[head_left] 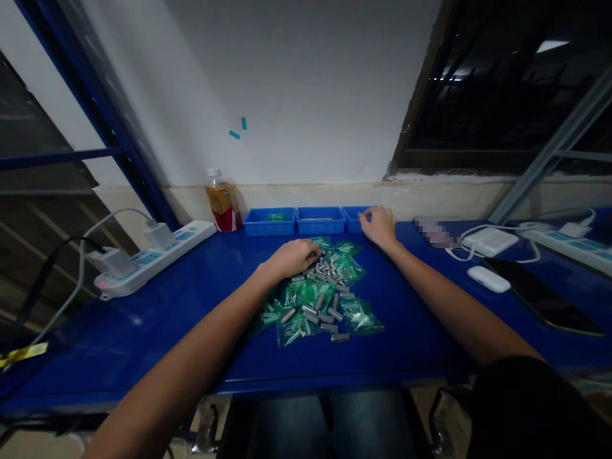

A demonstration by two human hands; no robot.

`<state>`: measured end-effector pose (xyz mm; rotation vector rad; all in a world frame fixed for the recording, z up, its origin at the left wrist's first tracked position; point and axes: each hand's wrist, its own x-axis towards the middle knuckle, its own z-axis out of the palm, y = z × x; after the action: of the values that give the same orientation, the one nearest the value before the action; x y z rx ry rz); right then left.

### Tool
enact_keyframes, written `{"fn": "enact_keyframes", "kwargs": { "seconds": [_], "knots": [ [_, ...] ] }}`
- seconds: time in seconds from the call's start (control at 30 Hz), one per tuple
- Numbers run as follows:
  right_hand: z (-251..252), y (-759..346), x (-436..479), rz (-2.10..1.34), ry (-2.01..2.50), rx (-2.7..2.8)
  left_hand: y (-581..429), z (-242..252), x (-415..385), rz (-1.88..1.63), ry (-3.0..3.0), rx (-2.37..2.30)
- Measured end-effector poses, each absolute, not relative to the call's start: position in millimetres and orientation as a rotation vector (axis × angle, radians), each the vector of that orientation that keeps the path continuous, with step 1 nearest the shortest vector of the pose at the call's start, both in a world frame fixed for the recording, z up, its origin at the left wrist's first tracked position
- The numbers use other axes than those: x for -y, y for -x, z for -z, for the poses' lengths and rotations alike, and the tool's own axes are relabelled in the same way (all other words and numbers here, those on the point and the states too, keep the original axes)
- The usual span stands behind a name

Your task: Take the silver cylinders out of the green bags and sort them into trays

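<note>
A drink bottle with a white cap and red label stands against the pale wall, where two scraps of blue tape are stuck higher up. Over at the left of the blue table I see a white power strip lying slantwise, two white plugs in it, and a yellow tag near the edge. On the right, a dark phone lies just beside a small white case; behind them sit a white charger with its cable and another power strip. Above is a dark window, crossed by a grey post.
</note>
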<state>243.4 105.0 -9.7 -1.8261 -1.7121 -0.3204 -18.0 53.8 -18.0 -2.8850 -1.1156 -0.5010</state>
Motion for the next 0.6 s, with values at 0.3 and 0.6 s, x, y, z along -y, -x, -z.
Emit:
{"fn": "enact_keyframes", "kwargs": {
  "seconds": [0.3, 0.6],
  "knots": [
    [16, -202, -27, 0.314, 1.262, 2.007, 25, 7, -41, 1.019, 2.883, 1.173],
    [10, -175, 0, 0.271, 1.174, 2.113, 18, -13, -21, 1.313, 2.952, 1.109]
  ]
}}
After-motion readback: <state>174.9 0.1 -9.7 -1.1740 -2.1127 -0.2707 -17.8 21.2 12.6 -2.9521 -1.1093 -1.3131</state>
